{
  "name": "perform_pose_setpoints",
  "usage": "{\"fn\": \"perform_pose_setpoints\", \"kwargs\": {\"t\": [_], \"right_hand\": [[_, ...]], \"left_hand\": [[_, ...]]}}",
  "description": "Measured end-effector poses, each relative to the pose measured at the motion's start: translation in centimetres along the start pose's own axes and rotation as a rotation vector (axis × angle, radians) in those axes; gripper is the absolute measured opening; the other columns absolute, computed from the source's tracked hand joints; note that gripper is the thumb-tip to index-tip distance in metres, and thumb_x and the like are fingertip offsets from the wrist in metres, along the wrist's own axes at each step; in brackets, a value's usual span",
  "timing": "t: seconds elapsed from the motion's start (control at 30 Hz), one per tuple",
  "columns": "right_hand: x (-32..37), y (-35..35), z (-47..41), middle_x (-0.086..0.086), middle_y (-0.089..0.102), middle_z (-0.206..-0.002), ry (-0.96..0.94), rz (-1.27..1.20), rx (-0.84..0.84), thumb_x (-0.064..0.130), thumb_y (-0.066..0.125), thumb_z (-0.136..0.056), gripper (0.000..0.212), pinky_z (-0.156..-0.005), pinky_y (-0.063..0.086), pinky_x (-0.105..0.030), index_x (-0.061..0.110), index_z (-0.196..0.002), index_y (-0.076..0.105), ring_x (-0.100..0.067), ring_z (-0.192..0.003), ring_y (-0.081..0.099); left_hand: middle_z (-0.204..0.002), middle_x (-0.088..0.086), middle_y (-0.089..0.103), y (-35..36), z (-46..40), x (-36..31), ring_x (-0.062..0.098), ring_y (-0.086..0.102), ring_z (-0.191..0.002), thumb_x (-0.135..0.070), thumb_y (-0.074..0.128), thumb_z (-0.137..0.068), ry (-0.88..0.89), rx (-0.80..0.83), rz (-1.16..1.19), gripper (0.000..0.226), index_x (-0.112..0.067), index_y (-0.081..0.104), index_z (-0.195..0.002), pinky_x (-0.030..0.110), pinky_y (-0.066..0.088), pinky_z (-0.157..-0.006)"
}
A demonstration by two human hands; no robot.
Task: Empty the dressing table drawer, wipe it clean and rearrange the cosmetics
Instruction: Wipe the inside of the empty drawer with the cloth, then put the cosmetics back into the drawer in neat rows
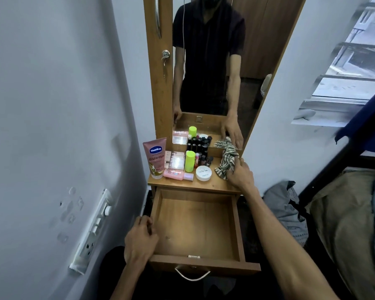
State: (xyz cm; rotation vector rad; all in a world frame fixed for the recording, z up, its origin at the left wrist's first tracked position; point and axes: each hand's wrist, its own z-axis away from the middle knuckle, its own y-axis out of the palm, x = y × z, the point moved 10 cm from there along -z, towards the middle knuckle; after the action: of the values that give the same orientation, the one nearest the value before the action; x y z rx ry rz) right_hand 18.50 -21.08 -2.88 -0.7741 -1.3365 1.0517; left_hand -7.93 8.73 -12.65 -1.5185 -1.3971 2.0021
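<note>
With the drawer (195, 226) emptied and the cosmetics (182, 163) standing on the tabletop behind it, I am gripping the drawer's left wall with my left hand (140, 239) and grasping the striped cloth (227, 162) behind it with my right hand (240, 175) — wiping and rearranging are remaining.

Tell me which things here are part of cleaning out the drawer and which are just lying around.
Part of the job:
drawer, pulled open, left hand on its side
striped cloth, right hand on it
lotion tube
green bottle
white jar
lipsticks

Just lying around:
grey bag
wall switches
</note>
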Motion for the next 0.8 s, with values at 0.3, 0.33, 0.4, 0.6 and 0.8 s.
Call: {"fn": "perform_pose_setpoints", "kwargs": {"t": [0.3, 0.33, 0.4, 0.6, 0.8], "right_hand": [[2.1, -2.0, 0.8, -0.018, 0.031, -0.165, -0.104, -0.074, -0.184, 0.032, 0.053, -0.1, 0.065, -0.122, 0.028, -0.05, 0.006, -0.156, 0.034, -0.033, -0.15, 0.032], [2.6, -1.7, 0.9, -0.017, 0.037, -0.162, -0.129, -0.062, -0.159, 0.032, 0.054, -0.1, 0.061, -0.12, 0.031, -0.048, 0.006, -0.153, 0.039, -0.033, -0.147, 0.036], [2.9, -0.9, 1.0, -0.017, 0.042, -0.159, -0.152, -0.019, -0.093, 0.033, 0.056, -0.099, 0.059, -0.119, 0.033, -0.046, 0.007, -0.149, 0.043, -0.032, -0.144, 0.04], [4.2, -2.9, 5.0, -0.014, 0.058, -0.145, -0.204, -0.292, -0.409, 0.026, 0.065, -0.094, 0.051, -0.113, 0.044, -0.045, 0.008, -0.141, 0.058, -0.029, -0.134, 0.053], [4.2, 0.3, 8.1, -0.001, 0.079, -0.097, -0.15, -0.494, -0.391, 0.018, 0.07, -0.086, 0.018, -0.08, 0.058, -0.03, 0.013, -0.1, 0.08, -0.014, -0.088, 0.07]], "left_hand": [[-0.096, -0.002, 0.057, -0.3, -0.2, -0.8, 0.02, 0.053, -0.071, -0.017, 0.063, -0.083, 0.031, -0.034, -0.045, 0.014, -0.023, 0.054, -0.091, 0.032, 0.04, -0.064], [-0.096, -0.001, 0.057, -0.3, -0.2, -0.9, 0.024, 0.057, -0.074, -0.018, 0.062, -0.083, 0.029, -0.035, -0.051, 0.012, -0.022, 0.054, -0.092, 0.034, 0.042, -0.065], [-0.097, 0.001, 0.058, -0.3, -0.1, -1.1, 0.029, 0.061, -0.08, -0.02, 0.06, -0.084, 0.024, -0.03, -0.064, 0.01, -0.021, 0.055, -0.093, 0.036, 0.045, -0.067], [-0.102, 0.002, 0.059, -0.3, 0.0, -1.0, 0.027, 0.062, -0.081, -0.023, 0.06, -0.086, 0.037, -0.022, -0.093, 0.012, -0.019, 0.056, -0.097, 0.033, 0.042, -0.067], [-0.103, 0.002, 0.057, -0.4, 0.2, -1.4, 0.024, 0.06, -0.08, -0.024, 0.059, -0.087, 0.04, -0.003, -0.105, 0.014, -0.018, 0.057, -0.1, 0.032, 0.04, -0.067]]}}
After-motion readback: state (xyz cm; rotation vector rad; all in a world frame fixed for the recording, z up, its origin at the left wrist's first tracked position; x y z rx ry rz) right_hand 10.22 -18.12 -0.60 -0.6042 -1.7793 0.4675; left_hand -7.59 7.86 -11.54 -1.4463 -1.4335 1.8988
